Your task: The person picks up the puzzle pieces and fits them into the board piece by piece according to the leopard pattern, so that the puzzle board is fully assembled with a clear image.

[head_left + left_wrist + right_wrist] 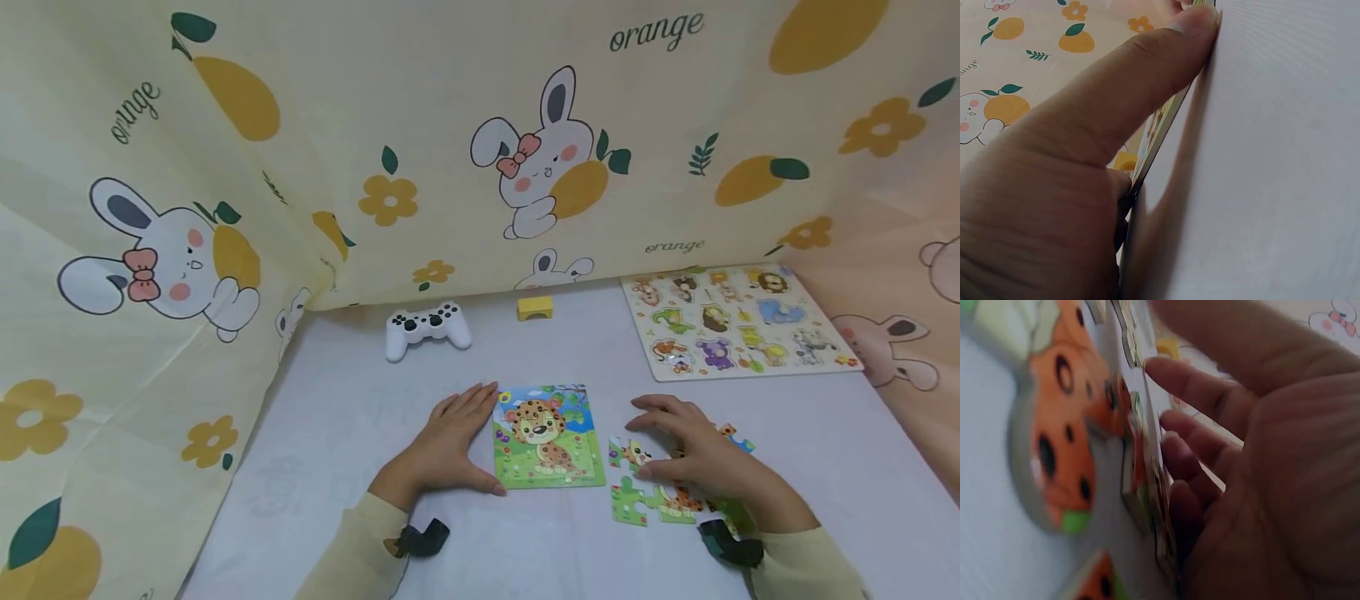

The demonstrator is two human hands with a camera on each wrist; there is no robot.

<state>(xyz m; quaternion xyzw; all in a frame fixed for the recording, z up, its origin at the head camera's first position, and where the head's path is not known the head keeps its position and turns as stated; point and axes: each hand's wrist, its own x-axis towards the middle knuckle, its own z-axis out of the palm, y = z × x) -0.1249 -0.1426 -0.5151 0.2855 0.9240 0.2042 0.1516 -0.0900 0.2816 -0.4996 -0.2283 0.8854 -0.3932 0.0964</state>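
A square puzzle board (517, 471) with a spotted leopard cub on it lies flat on the white table. My left hand (453, 442) rests along its left side, fingers stretched out and thumb by the lower left corner. In the left wrist view the straight thumb (1141, 75) reaches the board's edge. Just right of the board are several loose jigsaw pieces (628, 504), green and orange-spotted. Over them hovers my right hand (705, 454), thumb and fingers apart and loosely bent, hiding some pieces. An orange spotted piece (1063, 450) lies close to the right wrist camera; nothing shows in that hand's grasp.
A white game controller (427, 326) and a yellow arched block (535, 308) stand towards the back. At the back right lies a large animal peg puzzle (738, 325). Cloth printed with rabbits and oranges (450, 108) walls in the table's back and sides.
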